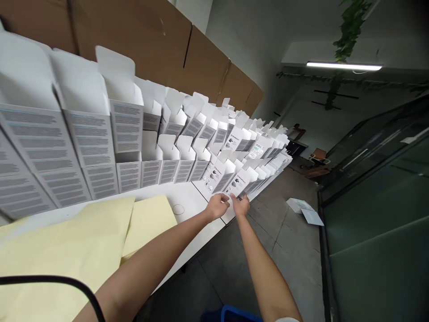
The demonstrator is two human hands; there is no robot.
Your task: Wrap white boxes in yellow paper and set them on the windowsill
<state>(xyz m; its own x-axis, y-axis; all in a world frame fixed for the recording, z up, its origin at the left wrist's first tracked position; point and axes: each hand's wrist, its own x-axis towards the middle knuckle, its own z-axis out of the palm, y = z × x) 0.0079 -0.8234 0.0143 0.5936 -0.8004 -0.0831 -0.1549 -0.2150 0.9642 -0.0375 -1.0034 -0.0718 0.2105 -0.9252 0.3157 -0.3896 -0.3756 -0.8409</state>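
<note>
My left hand (pixel 217 207) and right hand (pixel 240 205) are nearly together at a white printed cardboard box with open flaps (pixel 236 182), can't tell if gripping, box at near end of a long row (pixel 174 156) on a white table (pixel 191 199), pale yellow paper sheets (pixel 147 226) left of my hands

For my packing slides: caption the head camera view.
Left hand and right hand touch open white cardboard boxes on a long white table.

grey concrete floor (pixel 288 255) | dark glass partition (pixel 375 188) | fluorescent strip light (pixel 344 66) | orange chair (pixel 318 154)
</note>
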